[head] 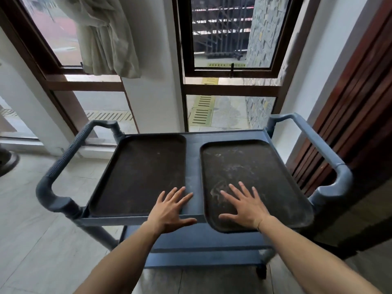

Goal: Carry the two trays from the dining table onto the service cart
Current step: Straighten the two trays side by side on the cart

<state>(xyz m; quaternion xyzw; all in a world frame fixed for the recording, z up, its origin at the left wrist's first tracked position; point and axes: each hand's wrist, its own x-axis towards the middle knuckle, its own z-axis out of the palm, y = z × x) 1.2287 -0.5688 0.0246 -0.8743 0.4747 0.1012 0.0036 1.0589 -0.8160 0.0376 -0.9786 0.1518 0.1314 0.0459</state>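
Two dark brown trays lie side by side on the top shelf of a grey-blue service cart (194,158). The left tray (137,175) sits inside the shelf rim. The right tray (256,172) is scuffed with pale marks, and its near edge sticks out over the cart's front rim. My left hand (171,211) is spread flat with fingers apart over the left tray's near right corner and the cart rim. My right hand (244,206) is spread flat, palm down, on the right tray's near part. Neither hand grips anything.
The cart has thick handles on its left side (61,172) and right side (331,164) and a lower shelf (203,245). Windows and a white pillar stand just behind it, a curtain (106,35) hangs top left, and a dark wooden slatted panel (352,115) is on the right. Pale tiled floor lies to the left.
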